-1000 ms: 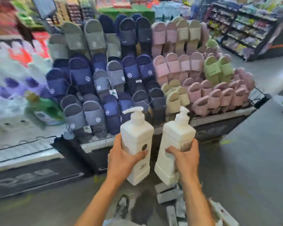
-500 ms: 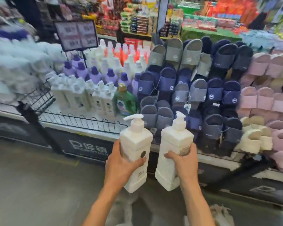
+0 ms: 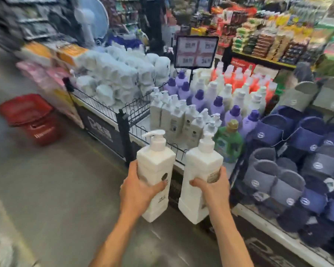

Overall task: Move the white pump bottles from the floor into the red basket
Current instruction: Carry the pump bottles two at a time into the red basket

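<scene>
Left hand (image 3: 141, 187) is curled round one white pump bottle (image 3: 155, 170), right hand (image 3: 212, 187) round a second bottle (image 3: 199, 174). Red basket (image 3: 27, 116) now brought into view, well left on the floor; drop-off judged near.

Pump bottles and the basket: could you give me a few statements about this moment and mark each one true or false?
1. The left hand grips the left bottle, and the right hand grips the right bottle. True.
2. The red basket stands on the floor at the far left, apart from both hands. True.
3. Both bottles lie on the floor. False: both are held upright in the air.
4. The green bottle has a white cap. False: its cap is gold.
</scene>
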Tool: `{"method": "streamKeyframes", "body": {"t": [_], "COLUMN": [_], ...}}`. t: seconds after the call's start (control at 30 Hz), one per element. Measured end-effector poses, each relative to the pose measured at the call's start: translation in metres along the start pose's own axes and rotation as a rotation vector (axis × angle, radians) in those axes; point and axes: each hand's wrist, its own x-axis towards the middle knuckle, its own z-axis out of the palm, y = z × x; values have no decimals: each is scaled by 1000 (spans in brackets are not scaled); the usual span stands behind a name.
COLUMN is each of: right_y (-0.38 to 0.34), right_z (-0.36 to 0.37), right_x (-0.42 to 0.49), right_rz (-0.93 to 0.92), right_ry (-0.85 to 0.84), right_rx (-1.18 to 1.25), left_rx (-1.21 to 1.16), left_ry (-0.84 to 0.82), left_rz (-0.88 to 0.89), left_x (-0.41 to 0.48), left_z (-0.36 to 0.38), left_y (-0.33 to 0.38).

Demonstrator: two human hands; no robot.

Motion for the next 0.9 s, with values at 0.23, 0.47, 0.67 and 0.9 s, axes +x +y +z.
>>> {"method": "streamKeyframes", "body": {"t": [0.23,0.47,0.67,0.9], "right_y": [-26,-44,-50,-56], "right_z": [102,193,270,364], "right_x": [51,91,96,76], "right_rz": [-54,-94,-108,-136], "right_ry": [-256,-501,-682,-835], "right_rx": [-64,-83,-99,-133], "left_rx": [-105,-96,-119,-128], "left_ry": [319,596,780,900], "left_rz": [-79,-169,-216,-240], "left_x": [42,75,81,97], "left_z": [-60,-114,-156,-221], "left_y": [-19,-38,-58,-89]}}
